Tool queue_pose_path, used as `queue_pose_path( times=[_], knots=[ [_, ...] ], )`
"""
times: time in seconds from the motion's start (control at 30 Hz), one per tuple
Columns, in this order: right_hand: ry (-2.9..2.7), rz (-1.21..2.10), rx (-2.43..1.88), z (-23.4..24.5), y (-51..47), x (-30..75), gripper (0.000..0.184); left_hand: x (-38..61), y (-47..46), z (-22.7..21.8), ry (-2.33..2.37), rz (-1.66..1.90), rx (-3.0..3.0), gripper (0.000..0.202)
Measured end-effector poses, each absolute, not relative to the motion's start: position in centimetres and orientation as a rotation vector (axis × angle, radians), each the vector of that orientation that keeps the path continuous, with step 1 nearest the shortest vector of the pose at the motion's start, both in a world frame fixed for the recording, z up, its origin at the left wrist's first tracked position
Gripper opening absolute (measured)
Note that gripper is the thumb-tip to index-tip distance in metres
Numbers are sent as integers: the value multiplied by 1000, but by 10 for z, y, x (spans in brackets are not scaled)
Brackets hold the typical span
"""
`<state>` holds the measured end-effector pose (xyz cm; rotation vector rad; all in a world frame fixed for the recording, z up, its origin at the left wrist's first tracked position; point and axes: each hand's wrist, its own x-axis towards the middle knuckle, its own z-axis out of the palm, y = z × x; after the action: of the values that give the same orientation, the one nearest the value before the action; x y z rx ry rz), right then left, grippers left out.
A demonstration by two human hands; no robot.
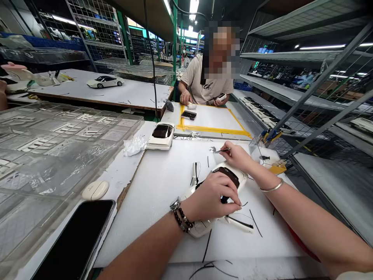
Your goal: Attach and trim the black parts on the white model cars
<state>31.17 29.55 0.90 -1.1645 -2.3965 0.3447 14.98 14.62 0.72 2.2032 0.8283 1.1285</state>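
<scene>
A white model car (233, 175) with a black roof lies on the white work mat (163, 217) in front of me. My left hand (214, 196) is wrapped over its middle and holds it down. My right hand (237, 155) is just beyond the car and pinches thin tweezers (220, 150), whose tips point left at a small shiny scrap (212, 149) on the mat. Thin black strips (256, 223) lie scattered around the car. A loose white car part (194, 173) rests to the left of the car.
A second white model car (161, 136) sits further back. Stacked clear plastic trays (58, 144) fill the left; a phone (75, 241) and a white oval case (95, 189) lie near them. A co-worker sits across at a yellow-taped mat (215, 118). Wire shelving rises on the right.
</scene>
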Motion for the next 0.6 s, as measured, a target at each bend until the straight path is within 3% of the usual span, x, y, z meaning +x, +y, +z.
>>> queue_pose_path(
  times=[0.33, 0.6],
  knots=[
    [-2371, 429, -1071, 7, 295, 313, 7, 150, 146, 8, 804, 1161, 2183, 7],
    [-1875, 584, -915, 33, 248, 328, 27, 150, 147, 7, 745, 1217, 2173, 7]
  ],
)
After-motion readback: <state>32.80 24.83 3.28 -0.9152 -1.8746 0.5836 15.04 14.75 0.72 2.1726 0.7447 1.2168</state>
